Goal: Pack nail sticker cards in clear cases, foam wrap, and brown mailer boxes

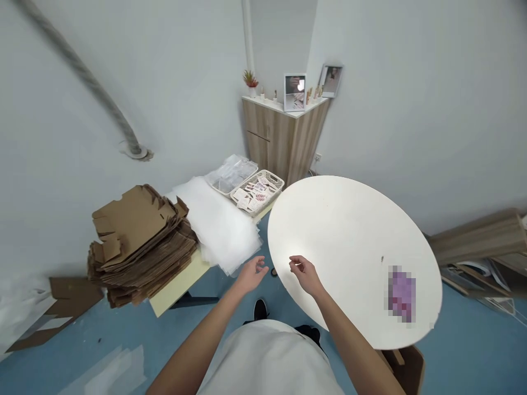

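My left hand hovers over the blue floor just left of the round white table, fingers loosely curled and apart, holding nothing that I can see. My right hand is over the near left edge of that table, fingers bent inward with thumb and forefinger close together; nothing shows between them. The two hands are about a hand's width apart. A small purple blurred object lies on the table's right side.
A low table at left carries a stack of flattened cardboard boxes, white foam sheets and two baskets of small packets. A wooden corner cabinet stands behind. Boards lean at the right wall.
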Demonstrator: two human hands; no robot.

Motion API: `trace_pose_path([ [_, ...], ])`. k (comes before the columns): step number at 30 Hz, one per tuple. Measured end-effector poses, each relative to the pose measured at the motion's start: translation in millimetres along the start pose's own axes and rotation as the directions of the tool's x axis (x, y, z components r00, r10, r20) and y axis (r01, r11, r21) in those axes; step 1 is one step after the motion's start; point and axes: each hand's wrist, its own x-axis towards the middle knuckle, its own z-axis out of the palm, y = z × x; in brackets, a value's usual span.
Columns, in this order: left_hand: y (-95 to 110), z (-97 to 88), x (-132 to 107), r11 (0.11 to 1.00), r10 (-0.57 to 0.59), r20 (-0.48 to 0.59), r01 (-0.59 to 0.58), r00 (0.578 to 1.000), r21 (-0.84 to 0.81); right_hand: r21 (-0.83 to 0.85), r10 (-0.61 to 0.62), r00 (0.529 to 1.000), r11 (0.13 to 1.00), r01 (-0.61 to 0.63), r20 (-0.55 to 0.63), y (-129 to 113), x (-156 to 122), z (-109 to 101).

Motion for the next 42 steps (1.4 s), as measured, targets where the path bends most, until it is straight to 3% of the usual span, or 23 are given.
trace_pose_path([
  [4, -8, -37.9, 17, 0.999, -0.018, -0.040, 0.017, 0.999, -0.030, 0.020, 0.003, 0.999, 1.000, -0.004, 0.045, -20, 35, 25],
  [8, -3, -62.3, 40, 0.999, -0.039, -0.076, 0.038, 0.996, -0.003, 0.019, 0.012, 0.997, 1.000, -0.013, 0.071, -33, 72, 35],
  [14, 2, -98.6, 70, 0.970, -0.069, 0.035, 0.059, 0.997, 0.236, -0.089, 0.008, 0.987, 0.996, 0.007, 0.159, -34, 144, 40],
  [17, 3, -114.1, 96, 0.959, -0.038, -0.021, 0.042, 0.999, 0.281, -0.213, -0.036, 0.978, 0.974, 0.080, 0.204, -39, 182, 45],
  [23, 2, -133.2, 171, 0.886, -0.028, -0.120, 0.080, 0.992, 0.456, -0.297, -0.068, 0.964, 0.944, 0.146, 0.258, -54, 241, 69],
  [28, -6, -154.6, 229, 0.794, -0.078, -0.126, 0.138, 0.989, 0.592, -0.278, 0.020, 0.985, 0.960, 0.030, 0.174, -55, 277, 103],
  [32, -17, -170.4, 267, 0.700, -0.075, -0.090, 0.117, 0.993, 0.704, -0.266, 0.119, 0.985, 0.961, -0.081, 0.129, -49, 300, 133],
  [37, -27, -171.3, 292, 0.652, -0.078, 0.026, 0.031, 0.997, 0.757, -0.261, 0.168, 0.983, 0.954, -0.145, 0.070, -42, 319, 155],
  [42, -31, -167.9, 299, 0.685, -0.113, -0.024, 0.095, 0.993, 0.722, -0.228, 0.164, 0.987, 0.960, -0.160, -0.002, -40, 328, 165],
])
